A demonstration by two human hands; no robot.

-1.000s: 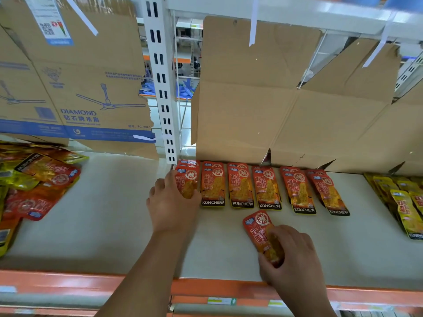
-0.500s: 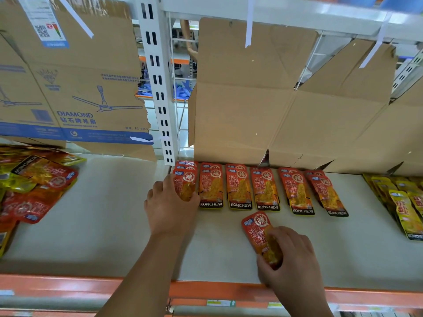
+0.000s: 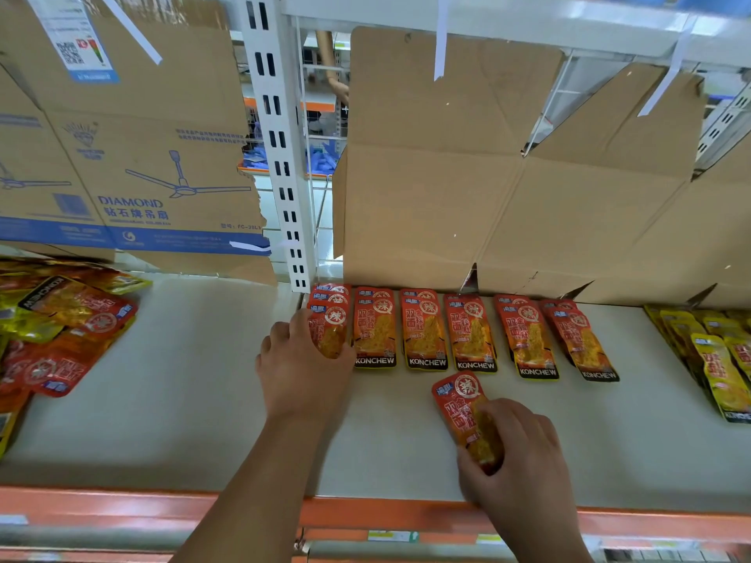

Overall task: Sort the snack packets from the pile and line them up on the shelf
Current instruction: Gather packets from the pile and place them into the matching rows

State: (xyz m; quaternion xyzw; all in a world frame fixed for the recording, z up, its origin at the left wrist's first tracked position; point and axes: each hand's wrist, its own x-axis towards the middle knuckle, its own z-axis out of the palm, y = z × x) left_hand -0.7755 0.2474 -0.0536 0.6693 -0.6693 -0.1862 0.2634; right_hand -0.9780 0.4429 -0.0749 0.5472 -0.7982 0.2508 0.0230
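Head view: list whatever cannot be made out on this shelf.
Head view only:
Leftmost red stack: lower end hidden under the left hand gripping it; packet count unclear.
Loose red packet: lower half covered by the right hand holding it.
Mixed pile: cut off by the left edge.
Yellow packets: cut off by the right edge.
Box label: print blurred.
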